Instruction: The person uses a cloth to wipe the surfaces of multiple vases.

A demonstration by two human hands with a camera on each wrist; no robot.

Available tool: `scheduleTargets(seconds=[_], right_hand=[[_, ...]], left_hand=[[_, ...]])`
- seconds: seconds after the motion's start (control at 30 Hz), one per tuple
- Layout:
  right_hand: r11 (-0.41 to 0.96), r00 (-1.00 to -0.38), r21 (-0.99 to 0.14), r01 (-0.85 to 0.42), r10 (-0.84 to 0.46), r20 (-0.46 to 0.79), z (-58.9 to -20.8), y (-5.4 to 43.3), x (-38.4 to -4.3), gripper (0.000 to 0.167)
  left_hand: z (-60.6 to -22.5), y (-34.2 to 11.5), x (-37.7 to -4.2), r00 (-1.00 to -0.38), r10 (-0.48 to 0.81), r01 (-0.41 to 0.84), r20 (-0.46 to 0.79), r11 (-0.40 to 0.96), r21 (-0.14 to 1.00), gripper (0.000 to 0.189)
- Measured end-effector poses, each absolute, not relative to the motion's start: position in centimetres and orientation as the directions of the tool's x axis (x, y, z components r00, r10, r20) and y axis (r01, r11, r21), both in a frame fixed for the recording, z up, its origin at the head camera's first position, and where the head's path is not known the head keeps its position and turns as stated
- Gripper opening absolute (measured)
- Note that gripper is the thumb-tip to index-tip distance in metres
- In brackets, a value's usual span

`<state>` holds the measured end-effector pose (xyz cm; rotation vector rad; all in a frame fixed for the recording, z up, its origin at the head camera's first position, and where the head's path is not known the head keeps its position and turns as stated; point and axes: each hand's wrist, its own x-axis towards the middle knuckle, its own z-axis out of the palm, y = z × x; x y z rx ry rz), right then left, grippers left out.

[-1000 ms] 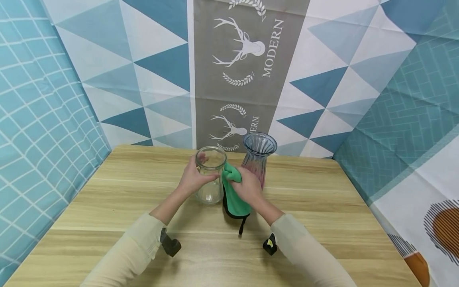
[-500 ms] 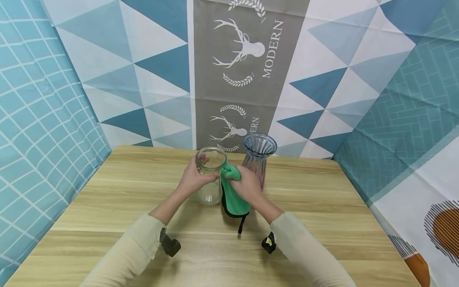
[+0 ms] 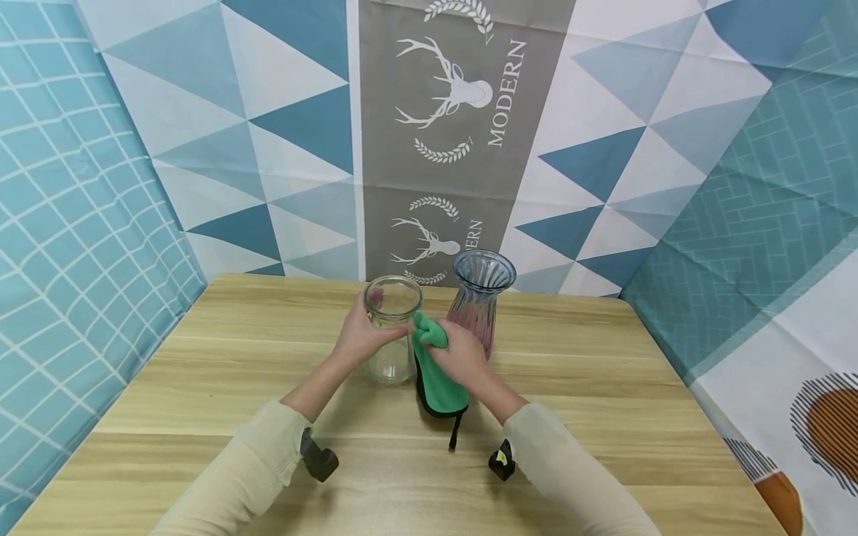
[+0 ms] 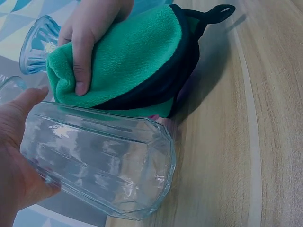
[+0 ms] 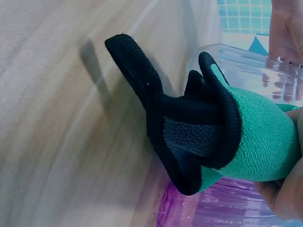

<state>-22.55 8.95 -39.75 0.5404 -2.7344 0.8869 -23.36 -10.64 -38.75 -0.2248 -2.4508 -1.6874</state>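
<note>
Near the table's back stands a clear glass jar (image 3: 390, 361) with a wide round mouth. My left hand (image 3: 364, 331) grips it just below the rim, thumb in front, the other fingers behind the glass. In my right hand (image 3: 462, 353) is a folded green cloth (image 3: 444, 387) with black edging and a black hanging loop, gripped near its top. The cloth hangs right beside the jar's right side; in the left wrist view the cloth (image 4: 137, 52) overlaps the jar (image 4: 104, 156). The right thumb lies along the cloth there.
Behind the right hand stands a ribbed glass vase (image 3: 484, 279), blue at the flared rim and pink below. The wooden table (image 3: 234, 357) ends at a patterned fabric backdrop (image 3: 302, 149). Each wrist carries a small black camera (image 3: 319, 460).
The right hand and cloth have shifted slightly, and the cloth's lower end with its loop hangs a little lower. The left hand keeps its hold on the jar.
</note>
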Motion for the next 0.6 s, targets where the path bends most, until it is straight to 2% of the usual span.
scheduleTargets(seconds=[0.17,0.6], right_hand=[[0.769,-0.917,-0.505,-0.392,-0.282,0.282,-40.2,9.0,-22.5,0.036],[0.824,-0.927,-0.426,-0.373,-0.314,0.204,-41.1,9.1,-22.2,0.029]], left_hand=[[-38.7,-10.5,-23.3,-0.970,0.000,0.225,0.242,0.376,0.899,0.089],[-38.6,-10.5,-23.1,-0.981,-0.022,0.171,0.194,0.380,0.909,0.092]])
